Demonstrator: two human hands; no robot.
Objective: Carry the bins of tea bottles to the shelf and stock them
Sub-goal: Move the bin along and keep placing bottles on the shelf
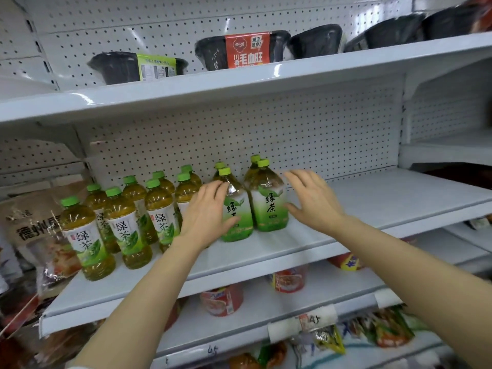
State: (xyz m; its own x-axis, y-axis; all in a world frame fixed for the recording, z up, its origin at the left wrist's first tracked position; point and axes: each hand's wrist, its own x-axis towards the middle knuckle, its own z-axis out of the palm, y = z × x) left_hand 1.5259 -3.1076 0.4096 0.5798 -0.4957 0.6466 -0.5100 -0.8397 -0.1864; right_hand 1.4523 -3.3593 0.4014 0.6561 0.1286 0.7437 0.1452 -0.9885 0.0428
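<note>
Both bare arms reach up to the white metal middle shelf (346, 209), which has a perforated back panel. On it stand green-capped plastic bottles of green tea: a cluster of smaller ones at the left (127, 225), set in rows running back toward the panel, and 4 rounder ones in 2 front-to-back pairs at the centre.

The left hand (206, 211) has straight, relaxed fingers laid against the left side of the front-left rounder bottle (237, 209), with the thumb across the lower part of its white and green label; the fingers are not curled around it. The right hand (310, 199) is open with fingers spread, just beside the right flank of the front-right rounder bottle (269, 198); its thumb comes close to the label, but contact cannot be told. These 2 bottles stand upright and touch each other between the 2 hands.

The upper white shelf (239, 86) carries black plastic meal bowls, one with a red sleeve (245, 50) and one with a green sleeve (157, 66). Below the middle shelf sit red tubs (221, 299) and colourful snack packets (386, 331). A brown printed bag (34, 230) hangs at the far left.
</note>
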